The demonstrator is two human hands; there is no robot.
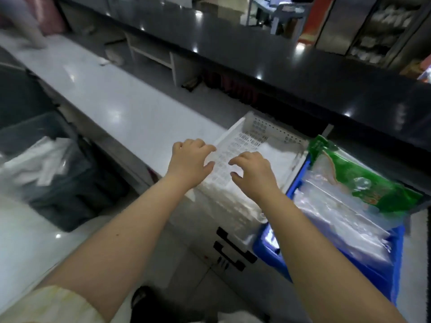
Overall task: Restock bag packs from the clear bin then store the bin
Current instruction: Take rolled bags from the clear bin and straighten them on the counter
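Over the white basket (233, 131) on the counter, both hands hovered side by side. The left hand (190, 159) and right hand (253, 170) each had fingers (205, 148) spread apart and loosely bent, clamped on nothing as far as I could see.

My read: this was the restocking step, between packs, with hands either settling the stack or about to fetch more. The bag packs (275, 155) lay flat in the basket's far right part, just past the right fingertips. Too blurry to say if anything touched.

The clear bin (70, 206) sat well off to the left, lower down, with bags still inside. So the next move probably called for a reach left into it and a proper grab on a slippery pack. A blue crate (377, 276) of packs, plus a green pack (363, 180), sat right beside the basket.
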